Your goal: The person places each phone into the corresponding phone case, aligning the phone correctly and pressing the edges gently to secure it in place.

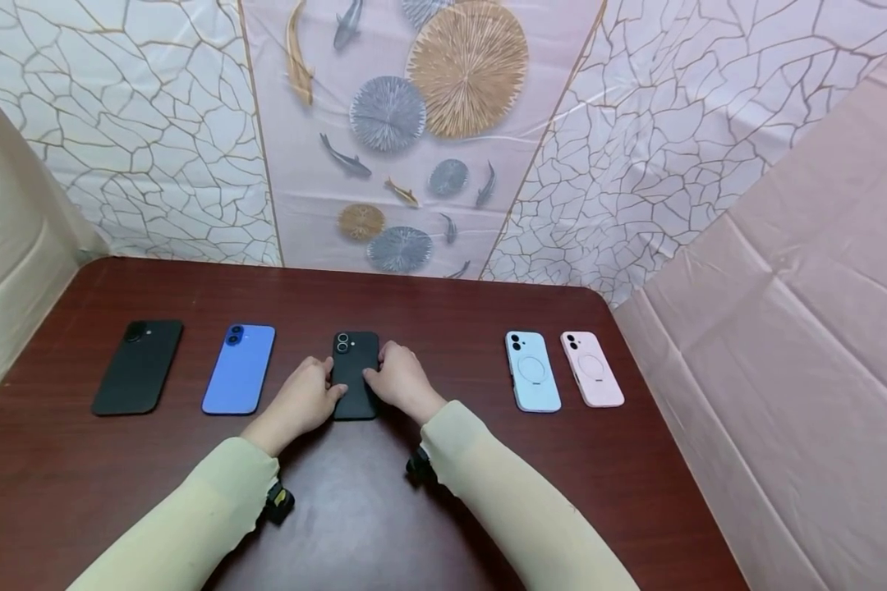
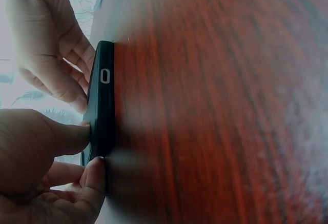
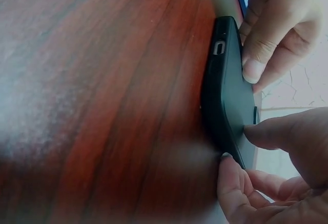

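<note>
My left hand (image 1: 306, 400) and right hand (image 1: 399, 379) both pinch the black phone (image 1: 355, 373), one on each long edge, thumbs on its back. It lies camera-side up, mid bench (image 1: 429, 509). In the same row: blue phone (image 1: 240, 368) and another black one (image 1: 138, 366) left, light-blue case (image 1: 532, 371) and pink case (image 1: 591, 368) right.

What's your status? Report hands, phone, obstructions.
Left hand and right hand pinching the middle black phone by its long edges. Phone flat on the table. Blue phone and light blue phone apart, not obstructing.
</note>
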A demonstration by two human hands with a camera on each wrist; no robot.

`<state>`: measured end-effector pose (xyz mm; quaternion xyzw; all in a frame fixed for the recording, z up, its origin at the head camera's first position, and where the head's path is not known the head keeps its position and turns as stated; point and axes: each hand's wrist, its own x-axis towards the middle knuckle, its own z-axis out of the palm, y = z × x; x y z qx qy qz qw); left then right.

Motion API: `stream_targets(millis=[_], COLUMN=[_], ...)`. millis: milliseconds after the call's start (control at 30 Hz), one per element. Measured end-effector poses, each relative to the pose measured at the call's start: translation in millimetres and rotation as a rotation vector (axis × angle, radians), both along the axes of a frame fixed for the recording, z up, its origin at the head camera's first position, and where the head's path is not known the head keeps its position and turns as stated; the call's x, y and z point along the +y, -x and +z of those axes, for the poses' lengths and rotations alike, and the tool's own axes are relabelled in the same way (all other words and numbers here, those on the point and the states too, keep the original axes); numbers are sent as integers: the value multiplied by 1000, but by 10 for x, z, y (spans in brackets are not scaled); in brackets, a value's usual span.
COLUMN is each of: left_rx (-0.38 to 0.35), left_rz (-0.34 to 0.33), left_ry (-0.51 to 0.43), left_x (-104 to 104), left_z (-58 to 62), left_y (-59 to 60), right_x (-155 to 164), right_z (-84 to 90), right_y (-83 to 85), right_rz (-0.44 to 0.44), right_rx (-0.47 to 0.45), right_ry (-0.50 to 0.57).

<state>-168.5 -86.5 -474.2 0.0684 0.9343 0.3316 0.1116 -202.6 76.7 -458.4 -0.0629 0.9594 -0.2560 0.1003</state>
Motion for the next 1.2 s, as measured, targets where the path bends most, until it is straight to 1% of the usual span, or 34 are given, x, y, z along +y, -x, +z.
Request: stream_targets(millis=[133,200,333,467,567,667,800,867,1000,1100,1200], left_rx=[8,27,104,198,229,243,254,250,224,200,191], left_rz=[21,38,75,136,178,215,245,247,236,234,251], left_ry=[-25,-38,-40,16,77,145,223,241,228,210,215], left_x=[2,-21,-148,-359,-507,-620,-738,-790,-852,-882,-921], left_z=[-13,-7,43,120,147,146,133,130,111,107,119], left_y=[-26,-55,-118,-143,-151,-167,-191,-201,-199,-200,-209], right_x=[39,85,277,611,918,1236,1628,1785,2020,2116,2152], right_z=[-15,-2,60,110,117,127,149,166,200,199,169], right_y=[-37,-71,-127,-100,-54,-14,23,33,32,26,20], right_rz=[27,53,76,32,-21,-77,-150,-186,-241,-253,-256], right_rx=[8,24,72,119,141,164,216,228,211,180,142], right_ry=[-9,-4,0,-16,-29,-44,-91,-122,-164,-175,-179])
